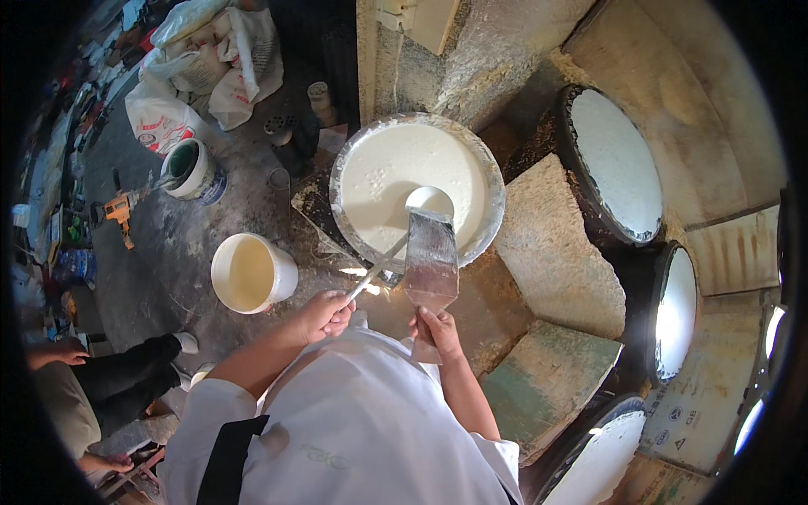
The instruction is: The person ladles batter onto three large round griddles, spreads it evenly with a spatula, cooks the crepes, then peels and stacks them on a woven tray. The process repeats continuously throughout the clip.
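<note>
While the left hand point(326, 315) grips the thin metal handle of a ladle point(427, 202), fingers curled tight round the shaft, the ladle's bowl sits sunk in the white batter-like mix that fills the wide metal basin point(486, 160) at the centre of the frame. The right hand point(438, 330) is clenched on the stub handle of a broad flat steel trowel point(432, 252), whose blade reaches up and touches the ladle's bowl over the near rim of the basin. Both hands are firmly shut on their tools; neither is spread.

As I judge it, the step in hand is loading: white mix is being drawn up with the ladle and brought onto the trowel blade, which looks bare of mix for now. The next move would call for lifting the ladle level so nothing spills, tipping it onto the blade, and holding the trowel flat and steady beneath.

At centre left, just beside the basin, stands a cream plastic bucket point(251, 272) holding pale liquid, and above it toward the upper left a smaller paint tub point(190, 168) with a dark green inside. An orange power drill point(122, 207) lies on the concrete floor at the left edge, with white sacks point(210, 67) in the upper left. Round dark-rimmed moulds point(614, 164) filled with white curve down the right side. Another person's dark-trousered leg point(135, 374) shows at lower left.
</note>
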Available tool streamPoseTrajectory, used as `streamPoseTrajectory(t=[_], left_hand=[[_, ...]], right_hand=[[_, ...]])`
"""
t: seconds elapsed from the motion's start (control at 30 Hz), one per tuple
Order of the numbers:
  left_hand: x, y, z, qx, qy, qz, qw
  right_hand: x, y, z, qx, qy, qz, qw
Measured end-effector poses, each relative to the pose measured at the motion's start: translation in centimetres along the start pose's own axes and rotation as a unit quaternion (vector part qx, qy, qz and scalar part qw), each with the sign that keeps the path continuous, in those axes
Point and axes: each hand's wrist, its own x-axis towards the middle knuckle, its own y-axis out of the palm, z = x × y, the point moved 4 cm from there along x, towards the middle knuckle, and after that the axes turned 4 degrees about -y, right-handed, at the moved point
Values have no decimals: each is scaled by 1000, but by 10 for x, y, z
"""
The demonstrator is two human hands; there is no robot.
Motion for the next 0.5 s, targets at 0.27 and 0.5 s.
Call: streamPoseTrajectory(t=[0.27,0.5], left_hand=[[15,-86,-52,161,-75,6,984],[48,-174,-116,424,-39,-104,899]], right_hand=[[76,56,-76,-125,49,-98,986],[78,89,-82,-122,17,50,991]])
